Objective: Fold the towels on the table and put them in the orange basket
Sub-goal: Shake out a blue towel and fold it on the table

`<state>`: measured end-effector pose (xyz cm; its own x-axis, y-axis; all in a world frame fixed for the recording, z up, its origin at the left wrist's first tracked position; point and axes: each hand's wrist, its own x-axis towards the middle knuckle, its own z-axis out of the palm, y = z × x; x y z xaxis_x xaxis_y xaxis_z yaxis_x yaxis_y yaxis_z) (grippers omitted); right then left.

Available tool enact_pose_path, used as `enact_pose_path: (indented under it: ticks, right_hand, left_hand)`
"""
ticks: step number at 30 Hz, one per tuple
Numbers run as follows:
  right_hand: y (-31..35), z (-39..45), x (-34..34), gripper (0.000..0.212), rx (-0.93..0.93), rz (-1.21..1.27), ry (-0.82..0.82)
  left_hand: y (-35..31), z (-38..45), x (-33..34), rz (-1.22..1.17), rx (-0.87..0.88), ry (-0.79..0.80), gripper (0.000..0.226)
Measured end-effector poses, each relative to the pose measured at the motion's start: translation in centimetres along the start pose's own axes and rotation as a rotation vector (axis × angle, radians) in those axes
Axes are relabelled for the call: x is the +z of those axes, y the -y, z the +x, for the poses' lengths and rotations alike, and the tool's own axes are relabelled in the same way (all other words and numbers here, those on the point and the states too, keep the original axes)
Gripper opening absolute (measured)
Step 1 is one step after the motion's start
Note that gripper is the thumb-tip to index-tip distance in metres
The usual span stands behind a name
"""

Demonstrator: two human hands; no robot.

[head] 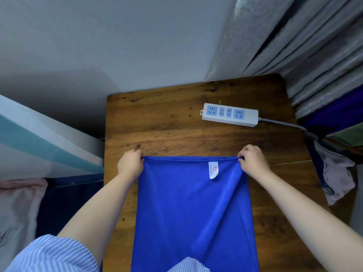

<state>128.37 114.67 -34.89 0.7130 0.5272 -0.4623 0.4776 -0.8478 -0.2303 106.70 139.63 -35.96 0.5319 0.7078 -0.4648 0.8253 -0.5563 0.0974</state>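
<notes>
Both hands [131, 163] [253, 160] forward — fingers pinched

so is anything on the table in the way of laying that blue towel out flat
Nothing visible. Both hands, left hand and right hand, pinch the blue towel's far corners; the power strip lies farther back on the table.

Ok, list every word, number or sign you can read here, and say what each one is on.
Nothing can be read.
White tag on the blue towel: red mark and print, too small to read.
Power strip: no lettering shows, only a red light at its left end.
Pale bag, left edge: dark script, cut off and blurred.
</notes>
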Motion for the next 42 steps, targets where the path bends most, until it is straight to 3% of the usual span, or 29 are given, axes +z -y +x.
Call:
enact_pose_path:
  ticks: [10, 12, 14, 17, 20, 28, 31, 36, 39, 42]
  right_hand:
    - [-0.2, 1.8, -0.1, 0.018, -0.009, 0.043, 0.096]
    - [-0.1, 1.9, -0.3, 0.018, -0.011, 0.043, 0.115]
    - [-0.2, 1.9, -0.4, 0.017, -0.007, 0.061, 0.115]
    - [-0.3, 1.7, -0.5, 0.014, 0.001, 0.090, 0.112]
    - [-0.6, 1.4, -0.8, 0.010, -0.004, 0.097, 0.119]
    - [-0.6, -0.3, -2.5, 0.008, -0.030, 0.115, 0.174]
    - [0.2, -1.5, -3.4, 0.031, -0.052, 0.001, 0.262]
    - [3.1, -4.3, -5.6, 0.027, -0.127, -0.302, 0.325]
    - [4.7, -6.7, -7.5, 0.026, -0.119, -0.345, 0.169]
    - [5.4, -8.5, -9.5, 0.026, -0.196, -0.285, -0.301]
  left_hand:
    - [0.7, 2.3, 0.0, -0.025, 0.163, 0.191, 0.012]
    - [0.8, 2.3, -0.1, -0.058, 0.168, 0.193, 0.001]
    - [0.7, 2.2, -0.2, -0.107, 0.159, 0.165, 0.009]
    - [0.7, 1.9, -0.4, -0.149, 0.147, 0.159, 0.001]
    - [0.8, 1.6, -0.6, -0.126, 0.158, 0.143, 0.027]
    - [1.4, -0.9, -1.8, 0.049, 0.255, 0.071, 0.030]
    - [1.6, -2.4, -2.8, 0.131, 0.264, 0.019, 0.030]
    - [1.4, -5.7, -4.7, 0.357, 0.162, -0.088, 0.024]
    - [1.5, -8.3, -6.0, 0.280, 0.108, -0.181, 0.027]
    - [2.1, -9.9, -8.9, -0.080, 0.001, -0.352, 0.028]
